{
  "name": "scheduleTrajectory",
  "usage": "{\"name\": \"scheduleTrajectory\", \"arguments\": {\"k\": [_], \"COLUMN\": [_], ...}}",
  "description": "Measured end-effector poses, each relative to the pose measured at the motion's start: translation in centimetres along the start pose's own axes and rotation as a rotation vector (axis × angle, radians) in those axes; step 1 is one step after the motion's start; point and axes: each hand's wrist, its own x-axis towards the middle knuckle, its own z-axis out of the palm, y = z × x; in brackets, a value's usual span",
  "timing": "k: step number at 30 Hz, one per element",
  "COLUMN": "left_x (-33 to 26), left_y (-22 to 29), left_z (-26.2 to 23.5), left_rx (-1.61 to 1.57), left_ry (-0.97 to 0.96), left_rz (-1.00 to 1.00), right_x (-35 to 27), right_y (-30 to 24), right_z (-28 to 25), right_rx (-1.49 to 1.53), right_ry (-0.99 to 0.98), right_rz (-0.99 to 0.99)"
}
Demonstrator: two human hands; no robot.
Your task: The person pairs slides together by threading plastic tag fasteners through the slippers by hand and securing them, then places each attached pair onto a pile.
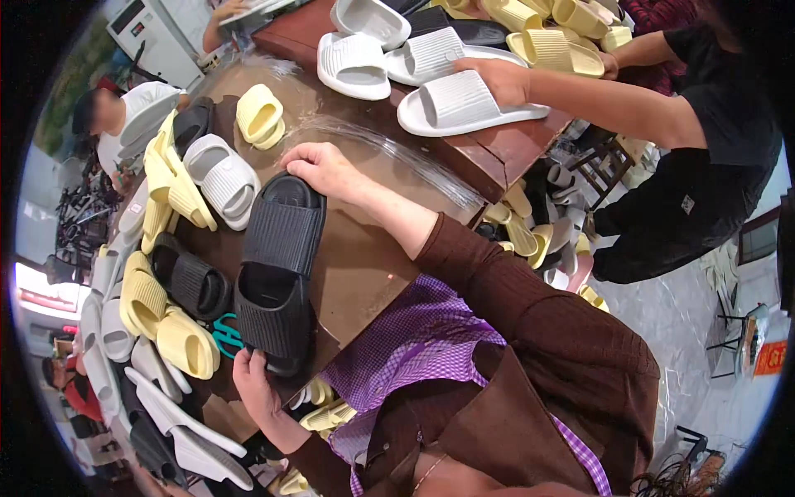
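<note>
A pair of black slide sandals (280, 236) with ribbed straps lies lengthwise between my hands, one overlapping the other. My right hand (319, 168) grips the far end, its fingers curled over the edge. At the near end, my left hand (255, 385) pinches the edge of the lower slide. Left of the pair lies another black slide (192, 280), with a teal looped thing like scissor handles (228, 335) below it. Pale yellow slides (189, 341) and a light grey slide (222, 180) are close by on the brown work surface (360, 265).
A co-worker in black (720, 108) reaches over a reddish wooden table (489, 161), a hand on a white slide (455, 103). Clear plastic wrap (397, 153) lies along that table's side. White slides (186, 431) pile up at left. Another person (137, 124) is at the far left.
</note>
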Motion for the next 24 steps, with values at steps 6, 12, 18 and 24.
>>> {"name": "scheduleTrajectory", "arguments": {"k": [6,12,18,24], "left_x": [0.2,-0.3,-2.4,-3.5], "left_y": [0.1,0.7,1.6,-0.1], "left_z": [0.1,-2.1,-4.4,-1.4], "left_rx": [-0.058,0.17,-0.27,-0.681], "left_ry": [0.071,0.377,0.358,0.305], "left_rz": [0.05,0.143,0.061,0.026], "right_x": [-0.1,0.7,1.1,-1.8], "right_y": [-0.2,0.4,1.5,-1.1], "right_z": [0.4,-1.8,-3.3,-3.2], "right_rx": [-0.017,-0.174,-0.275,-0.4], "right_ry": [0.078,0.209,0.38,0.078], "right_rz": [0.005,-0.084,-0.009,0.011]}}
